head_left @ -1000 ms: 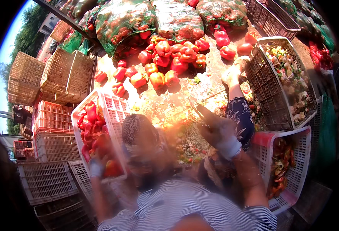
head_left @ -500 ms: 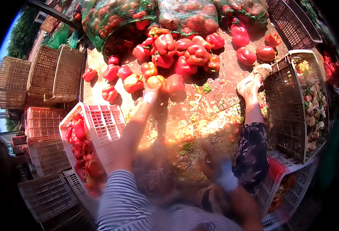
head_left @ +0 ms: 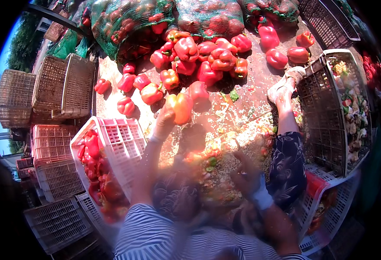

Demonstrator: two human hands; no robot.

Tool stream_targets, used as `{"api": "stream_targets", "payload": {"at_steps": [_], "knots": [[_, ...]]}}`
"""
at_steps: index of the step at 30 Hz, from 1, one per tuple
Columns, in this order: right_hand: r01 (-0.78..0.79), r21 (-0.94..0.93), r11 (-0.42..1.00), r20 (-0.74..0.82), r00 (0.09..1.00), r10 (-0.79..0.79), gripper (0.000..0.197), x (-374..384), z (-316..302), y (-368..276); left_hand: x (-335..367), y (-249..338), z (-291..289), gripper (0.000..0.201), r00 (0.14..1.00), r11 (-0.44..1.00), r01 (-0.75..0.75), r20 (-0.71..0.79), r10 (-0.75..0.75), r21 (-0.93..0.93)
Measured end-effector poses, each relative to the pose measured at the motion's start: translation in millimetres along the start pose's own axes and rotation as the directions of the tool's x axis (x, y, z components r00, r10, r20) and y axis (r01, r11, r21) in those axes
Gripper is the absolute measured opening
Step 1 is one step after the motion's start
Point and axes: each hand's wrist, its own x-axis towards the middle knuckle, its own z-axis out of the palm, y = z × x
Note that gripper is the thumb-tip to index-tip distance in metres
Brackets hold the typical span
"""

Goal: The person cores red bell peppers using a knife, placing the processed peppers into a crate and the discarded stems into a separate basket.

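The person's bare left hand [head_left: 163,122] is holding a large, glossy, orange-red, blocky bell pepper [head_left: 181,108] just on the near side of a heap of loose, shiny red bell peppers [head_left: 221,59], over a brown, seed-strewn floor [head_left: 253,106]. The left fingers are bending against the pepper's lower left side, pinching it there. The right hand [head_left: 247,175] is hanging well apart from the pepper; blur is hiding its fingers, so whether they are spreading or pinching anything cannot be told. Handling estimate: the pepper is probably weighing little for its bulk, being hollow, with stiff but brittle walls that would be cracking under a hard squeeze. The smooth, waxy-looking skin is likely offering poor grip, more so if wet. Best hold: a broad cupping grasp around the shoulders, where the flesh is presumably giving firmest support, with pressure spreading over several lobes.
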Motion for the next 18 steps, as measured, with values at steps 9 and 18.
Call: {"api": "stream_targets", "payload": {"at_steps": [9,18], "knots": [[-0.355,0.505,0.787,-0.028,0.904,0.426,0.037,-38,-16,0,-26,104,155,0.091,0.993,0.788,-0.076,0.122,0.001,0.612],[0.368,-0.776,0.512,-0.108,0.722,-0.683,0.073,-115,-117,-94,-61,103,297,0.094,0.848,0.507,-0.264,0.447,-0.283,0.821]]}}
